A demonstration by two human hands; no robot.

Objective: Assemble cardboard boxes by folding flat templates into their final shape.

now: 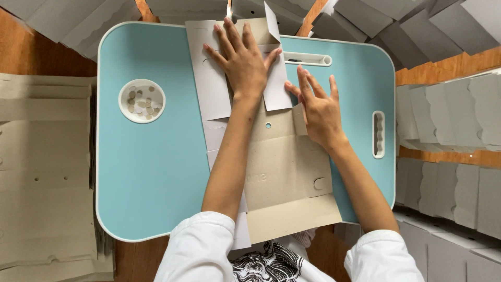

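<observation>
A flat die-cut cardboard box blank (282,167), grey-brown inside and white outside, lies across the light blue tray table (151,162). My left hand (241,60) presses flat, fingers spread, on the blank's far end, where white flaps (209,73) are folded. My right hand (319,107) rests with fingers apart on a white side flap (276,86) and a small brown tab (299,119), pushing them against the blank. Neither hand grips anything.
A round white cup recess (142,101) in the table holds several small cardboard discs. A stack of flat brown blanks (44,172) lies at the left. Folded grey-white boxes (449,156) are piled at the right and along the back (376,21), on a wooden floor.
</observation>
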